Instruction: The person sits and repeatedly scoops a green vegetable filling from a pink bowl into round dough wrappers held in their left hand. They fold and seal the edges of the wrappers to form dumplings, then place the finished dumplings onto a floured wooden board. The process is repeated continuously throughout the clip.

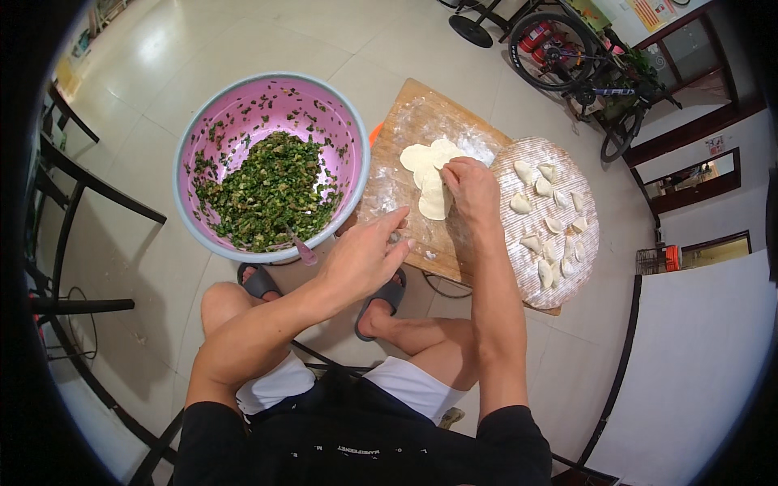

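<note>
Several round, pale dumpling wrappers [433, 202] overlap on a floured wooden board [405, 121]. My right hand [473, 190] is over their right edge, its fingertips pinched together on a wrapper. Left of the wrappers, my left hand [363, 253] hovers by the board's near left edge, fingers stretched and thumb apart, holding nothing. A large basin [353, 134], pink inside with a pale blue rim, stands to the left. Chopped green filling [267, 190] lies in it, with a pink-handled utensil [304, 249] leaning at the near rim.
A round, floured, ridged tray [531, 154] on the right carries several folded dumplings [520, 204] and overlaps the board. Black metal chair frames [97, 194] stand at the left. A bicycle [559, 57] is at the far right. My sandalled feet [381, 308] are below the board.
</note>
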A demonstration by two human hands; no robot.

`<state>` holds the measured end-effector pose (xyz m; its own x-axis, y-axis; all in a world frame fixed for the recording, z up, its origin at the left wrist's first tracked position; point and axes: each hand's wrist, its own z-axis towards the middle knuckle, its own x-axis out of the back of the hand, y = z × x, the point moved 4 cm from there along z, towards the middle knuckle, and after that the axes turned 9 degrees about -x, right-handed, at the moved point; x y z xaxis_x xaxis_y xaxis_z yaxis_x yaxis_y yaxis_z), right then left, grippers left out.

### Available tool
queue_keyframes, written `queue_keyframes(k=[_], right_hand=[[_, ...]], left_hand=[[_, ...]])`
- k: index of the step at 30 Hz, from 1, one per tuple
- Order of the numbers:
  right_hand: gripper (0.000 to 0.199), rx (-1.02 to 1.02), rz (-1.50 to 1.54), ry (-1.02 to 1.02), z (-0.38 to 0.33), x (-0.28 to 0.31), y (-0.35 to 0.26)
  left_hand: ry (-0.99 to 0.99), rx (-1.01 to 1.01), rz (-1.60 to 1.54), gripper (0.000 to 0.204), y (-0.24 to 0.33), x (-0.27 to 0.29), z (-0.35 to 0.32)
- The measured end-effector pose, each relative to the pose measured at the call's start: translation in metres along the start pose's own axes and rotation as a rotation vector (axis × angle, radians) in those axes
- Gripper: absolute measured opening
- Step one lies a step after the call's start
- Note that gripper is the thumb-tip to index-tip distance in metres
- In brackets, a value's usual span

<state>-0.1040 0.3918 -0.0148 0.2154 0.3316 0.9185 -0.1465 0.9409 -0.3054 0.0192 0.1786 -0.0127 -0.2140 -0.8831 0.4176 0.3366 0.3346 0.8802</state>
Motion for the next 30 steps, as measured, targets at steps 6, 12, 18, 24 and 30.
queue_keyframes(k=[6,12,18,24,30], right_hand=[[0.02,-0.357,0.408,-0.013,0.007,-0.009,0.034],[0.022,-0.725,1.224,-0.05,0.003,-0.021,0.065],[0.024,-0.693,1.7,-0.109,-0.009,0.003,0.052],[0.029,-0.45,1.751,-0.444,-0.037,0.033,-0.007],[0.022,-0.402,1.544,-0.675,-0.058,0.049,-0.062]], left_hand=[[-0.06,0.054,-0.01,0.052,0.005,0.001,0.003],[-0.017,-0.005,-0.005,0.055,-0.003,-0.005,0.002],[-0.031,0.046,-0.241,0.051,-0.008,-0.012,0.004],[0.095,0.098,-0.857,0.064,0.007,-0.016,0.017],[0.107,0.228,-1.061,0.05,0.019,-0.003,0.021]])
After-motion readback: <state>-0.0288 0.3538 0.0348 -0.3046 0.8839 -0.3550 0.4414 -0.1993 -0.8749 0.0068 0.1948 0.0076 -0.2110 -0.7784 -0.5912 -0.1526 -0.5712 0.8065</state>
